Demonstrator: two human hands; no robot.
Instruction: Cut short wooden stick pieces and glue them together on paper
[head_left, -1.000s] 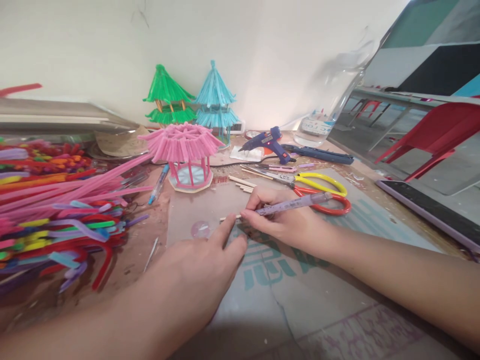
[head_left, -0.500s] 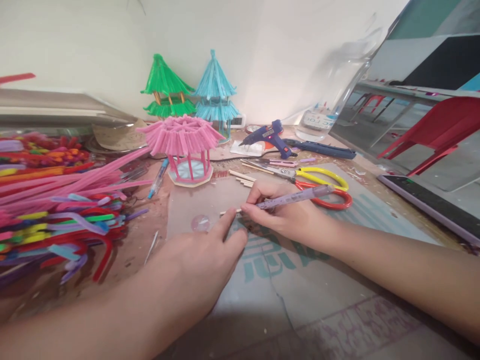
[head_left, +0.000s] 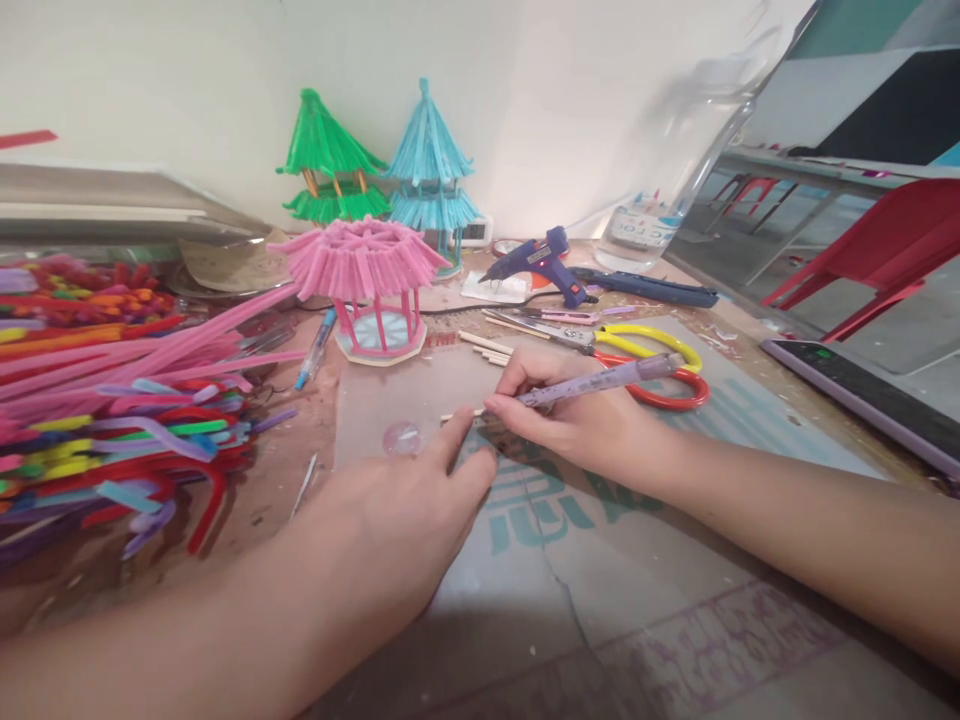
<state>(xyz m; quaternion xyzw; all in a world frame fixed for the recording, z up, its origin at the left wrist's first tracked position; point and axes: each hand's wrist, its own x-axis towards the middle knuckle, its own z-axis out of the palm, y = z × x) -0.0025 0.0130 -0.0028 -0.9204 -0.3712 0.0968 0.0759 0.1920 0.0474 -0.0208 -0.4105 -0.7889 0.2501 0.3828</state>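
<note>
Cardboard, grey-brown and printed with teal lettering (head_left: 570, 520), covered the counter (head_left: 285, 500) where the person worked, and a heap of bright pipe cleaners (head_left: 112, 420) filled its left side. Behind stood a pink pipe-cleaner pavilion on a pale base (head_left: 367, 285), with a green one (head_left: 326, 160) and a blue one (head_left: 429, 165) against the wall. A blue glue gun (head_left: 544, 262) and yellow and red-handled scissors (head_left: 645, 365) lay just beyond the hands.

Flat on the cardboard lay the left hand (head_left: 405, 510), its forefinger stretched forward and pressing a thin pale wooden stick (head_left: 461, 414) down near the stick's middle. Around a translucent purple pen (head_left: 592, 382) the right hand (head_left: 570, 420) had its fingers closed, the tip meeting the stick just beside that forefinger. A few more sticks (head_left: 487, 350) waited close behind.

Marking the stick looked to be the step in hand. To do it well, I judged, the forefinger should pin the stick so it cannot roll, the pen should come down steep, and the mark should be one short stroke across the grain, kept clear of the fingertip.
</note>
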